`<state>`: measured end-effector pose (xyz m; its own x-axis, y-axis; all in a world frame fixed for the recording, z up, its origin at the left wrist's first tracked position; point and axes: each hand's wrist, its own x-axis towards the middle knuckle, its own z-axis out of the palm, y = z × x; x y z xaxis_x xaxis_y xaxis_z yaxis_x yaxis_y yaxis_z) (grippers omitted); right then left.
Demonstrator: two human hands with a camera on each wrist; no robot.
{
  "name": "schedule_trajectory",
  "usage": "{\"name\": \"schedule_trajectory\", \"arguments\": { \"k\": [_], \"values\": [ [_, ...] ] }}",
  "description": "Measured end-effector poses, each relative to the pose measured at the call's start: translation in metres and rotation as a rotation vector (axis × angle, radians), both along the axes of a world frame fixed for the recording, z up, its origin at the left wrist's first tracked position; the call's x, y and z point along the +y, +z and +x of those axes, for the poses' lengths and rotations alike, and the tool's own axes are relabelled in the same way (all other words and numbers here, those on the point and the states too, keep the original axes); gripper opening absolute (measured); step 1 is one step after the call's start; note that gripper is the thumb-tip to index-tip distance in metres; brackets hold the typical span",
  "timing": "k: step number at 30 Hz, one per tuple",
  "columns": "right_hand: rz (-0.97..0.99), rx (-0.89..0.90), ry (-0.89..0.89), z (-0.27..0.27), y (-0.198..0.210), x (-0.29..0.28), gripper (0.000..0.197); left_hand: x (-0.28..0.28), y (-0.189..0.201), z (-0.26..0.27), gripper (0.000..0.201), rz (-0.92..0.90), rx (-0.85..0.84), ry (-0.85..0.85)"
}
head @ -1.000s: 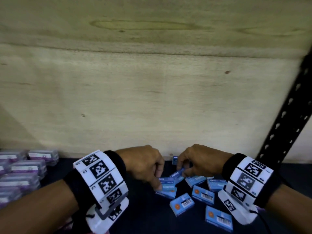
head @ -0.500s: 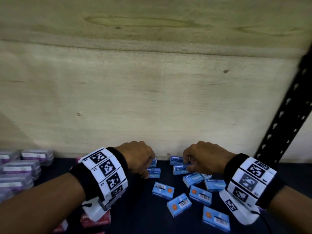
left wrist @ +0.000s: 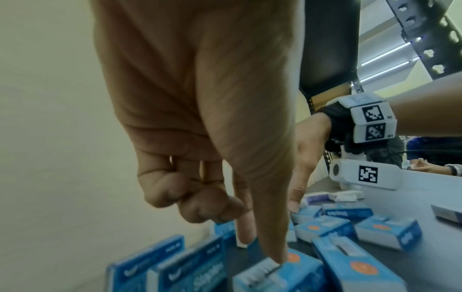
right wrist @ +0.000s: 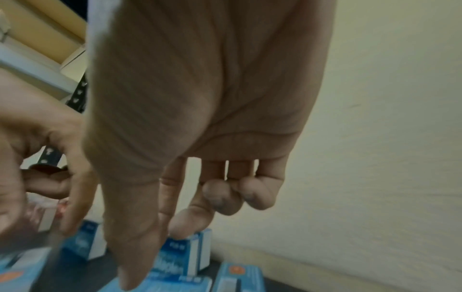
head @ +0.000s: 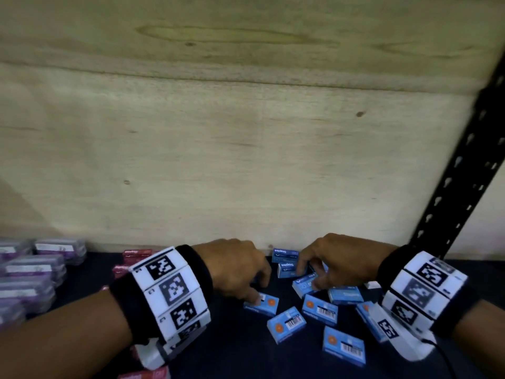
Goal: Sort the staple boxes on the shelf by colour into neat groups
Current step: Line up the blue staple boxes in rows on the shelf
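Note:
Several blue staple boxes [head: 287,324] lie scattered on the dark shelf [head: 232,351]; two more [head: 285,254] stand by the back wall. My left hand [head: 255,295] reaches down onto one loose blue box [head: 266,305]. In the left wrist view the left hand [left wrist: 260,252] pinches this box [left wrist: 300,272], thumb on its barcode edge, forefinger behind, other fingers curled. My right hand [head: 307,276] pinches a tilted blue box [head: 303,287]. In the right wrist view that box [right wrist: 180,256] sits between thumb and forefinger of the right hand [right wrist: 160,256].
Purple boxes [head: 32,269] are stacked in rows at the far left. Red boxes [head: 136,253] sit behind my left wrist, another [head: 147,374] below it. A plywood wall [head: 246,160] closes the back. A black perforated post [head: 459,192] rises at the right.
My left hand has left the back row and come forward and right onto a loose blue box. My right hand has shifted slightly onto the tilted box beside the standing ones.

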<state>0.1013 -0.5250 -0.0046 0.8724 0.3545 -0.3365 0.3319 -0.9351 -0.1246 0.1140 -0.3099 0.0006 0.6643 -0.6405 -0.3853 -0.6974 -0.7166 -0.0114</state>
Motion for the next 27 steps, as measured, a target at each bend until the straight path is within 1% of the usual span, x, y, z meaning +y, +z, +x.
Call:
{"name": "schedule_trajectory", "arguments": {
  "k": [3, 6, 10, 16, 22, 27],
  "values": [
    [-0.059, -0.005, 0.024, -0.002, -0.008, 0.005, 0.036, -0.005, -0.008, -0.004, 0.035, 0.03, 0.005, -0.027],
    [-0.074, -0.018, 0.007, -0.001, -0.014, 0.007, 0.038, -0.005, -0.008, -0.004, 0.032, 0.022, -0.001, -0.031],
    [-0.071, -0.033, -0.007, 0.0, -0.014, 0.006, 0.036, 0.001, -0.012, -0.003, 0.03, -0.013, -0.012, -0.03],
    [-0.024, -0.09, 0.019, -0.004, -0.013, 0.001, 0.032, 0.005, -0.018, -0.005, 0.03, -0.032, -0.032, -0.088],
    [0.016, -0.088, 0.027, -0.008, -0.011, -0.004, 0.023, 0.005, -0.018, -0.005, 0.035, -0.033, 0.032, -0.098],
    [0.019, -0.064, 0.043, -0.007, -0.01, -0.002, 0.025, 0.008, -0.016, -0.007, 0.033, -0.058, 0.051, -0.059]
  ]
}}
